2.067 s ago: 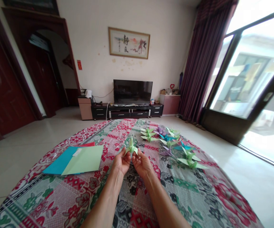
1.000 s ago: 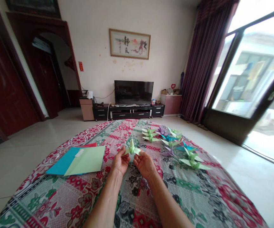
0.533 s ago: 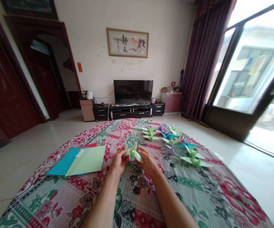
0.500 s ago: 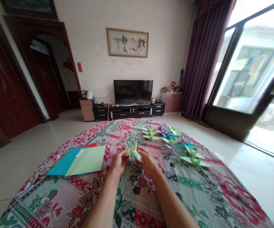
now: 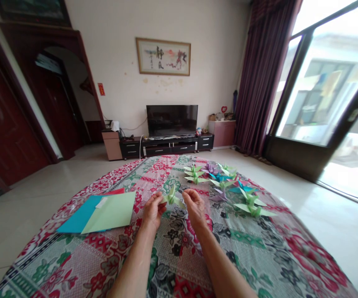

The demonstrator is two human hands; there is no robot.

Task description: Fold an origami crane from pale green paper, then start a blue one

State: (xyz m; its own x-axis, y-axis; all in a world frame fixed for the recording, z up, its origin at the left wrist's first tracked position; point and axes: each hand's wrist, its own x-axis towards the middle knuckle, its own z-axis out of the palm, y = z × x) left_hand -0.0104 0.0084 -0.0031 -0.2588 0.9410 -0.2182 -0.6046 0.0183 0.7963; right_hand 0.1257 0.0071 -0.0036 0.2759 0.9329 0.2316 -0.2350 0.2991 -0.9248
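A light green paper crane (image 5: 172,198) is held just above the tablecloth, its neck and wings spread. My left hand (image 5: 153,210) pinches the crane's left wing between thumb and fingers. To the right of the crane is my right hand (image 5: 195,206), its fingers curled and the fingertips drawn together near the right wing; I see nothing between them. Folded cranes stand in a group farther right: green cranes (image 5: 255,207), a purple crane (image 5: 221,194) and blue cranes (image 5: 243,188) among them.
Sheets of coloured paper lie left of my hands, a green sheet (image 5: 112,213) over a blue sheet (image 5: 78,215). A small white piece (image 5: 102,203) rests on them. The round table has a flowered tablecloth (image 5: 179,265). Beyond it stands a television (image 5: 172,121) on a low cabinet.
My right hand has come off the crane's right wing and its fingers have curled together. The left hand still holds the crane. The view has shifted slightly.
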